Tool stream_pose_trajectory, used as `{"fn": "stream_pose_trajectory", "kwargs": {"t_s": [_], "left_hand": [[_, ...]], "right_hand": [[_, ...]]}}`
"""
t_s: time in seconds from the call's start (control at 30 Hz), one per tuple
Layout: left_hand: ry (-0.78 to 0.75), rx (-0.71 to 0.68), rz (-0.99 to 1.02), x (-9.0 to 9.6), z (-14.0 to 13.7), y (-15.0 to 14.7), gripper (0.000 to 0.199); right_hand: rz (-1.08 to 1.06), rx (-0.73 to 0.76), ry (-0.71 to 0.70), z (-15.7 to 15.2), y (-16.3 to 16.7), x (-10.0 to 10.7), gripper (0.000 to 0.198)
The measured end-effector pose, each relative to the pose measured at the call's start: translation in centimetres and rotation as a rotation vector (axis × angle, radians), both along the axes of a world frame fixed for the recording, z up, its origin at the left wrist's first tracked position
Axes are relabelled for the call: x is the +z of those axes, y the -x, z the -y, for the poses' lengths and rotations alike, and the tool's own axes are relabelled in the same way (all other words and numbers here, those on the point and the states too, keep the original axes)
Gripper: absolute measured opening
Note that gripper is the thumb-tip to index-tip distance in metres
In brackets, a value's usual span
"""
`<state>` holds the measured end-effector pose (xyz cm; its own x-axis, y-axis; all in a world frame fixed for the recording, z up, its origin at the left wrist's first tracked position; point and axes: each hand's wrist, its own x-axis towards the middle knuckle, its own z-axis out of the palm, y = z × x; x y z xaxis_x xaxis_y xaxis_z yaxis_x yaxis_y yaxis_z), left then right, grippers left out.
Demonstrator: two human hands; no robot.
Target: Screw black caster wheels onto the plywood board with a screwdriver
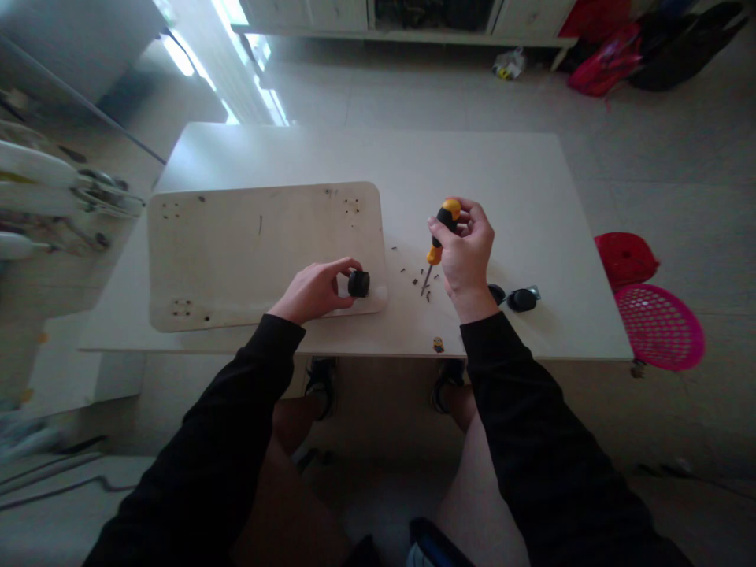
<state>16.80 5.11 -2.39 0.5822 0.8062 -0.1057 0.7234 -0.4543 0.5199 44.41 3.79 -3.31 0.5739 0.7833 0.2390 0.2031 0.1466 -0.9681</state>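
Observation:
My left hand (319, 290) grips a black caster wheel (358, 283) between thumb and fingers, at the near right corner of a pale wooden board (236, 260). Groups of small holes show at the board's other corners. My right hand (469, 244) is closed around the yellow and black handle of a screwdriver (444, 228). Its shaft slants down, with the tip among several small dark screws (415, 282) on the table. Two more black casters (522, 300) lie to the right of my right wrist, one partly hidden by it.
The board rests on a white table (472, 165). A small cartoon sticker (438, 345) is near the table's front edge. Beyond the right edge are a pink perforated basket (660, 327) and a red object (626, 258). A white cabinet (336, 14) stands across the floor.

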Motion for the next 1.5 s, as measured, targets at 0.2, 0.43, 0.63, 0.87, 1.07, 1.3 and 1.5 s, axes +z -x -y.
{"fn": "stream_pose_trajectory", "kwargs": {"t_s": [0.2, 0.43, 0.63, 0.87, 1.07, 1.3, 1.5], "left_hand": [[-0.033, -0.059, 0.021, 0.3, 0.1, -0.1, 0.043], [-0.057, -0.004, 0.0, -0.2, -0.1, 0.2, 0.044], [-0.072, 0.021, 0.022, -0.6, -0.2, 0.3, 0.042], [-0.064, 0.044, 0.051, -0.3, -0.1, 0.3, 0.043], [-0.068, 0.059, 0.052, -0.4, 0.0, 0.2, 0.042], [-0.108, 0.04, -0.001, 0.1, 0.3, 0.1, 0.044], [-0.114, 0.039, -0.012, 0.1, 0.3, 0.2, 0.056]], "right_hand": [[0.032, 0.029, 0.005, 0.1, 0.0, 0.1, 0.036], [-0.036, -0.016, 0.011, 0.2, 0.3, 0.4, 0.038], [0.069, -0.046, -0.087, 0.4, 0.0, 0.6, 0.033], [0.043, -0.04, -0.112, 0.9, 0.2, 1.3, 0.032], [0.002, -0.019, -0.092, 1.2, 0.6, 1.7, 0.032], [-0.048, 0.002, -0.089, 1.0, 1.0, 1.5, 0.033], [-0.042, -0.007, -0.079, 0.9, 1.0, 1.2, 0.034]]}}
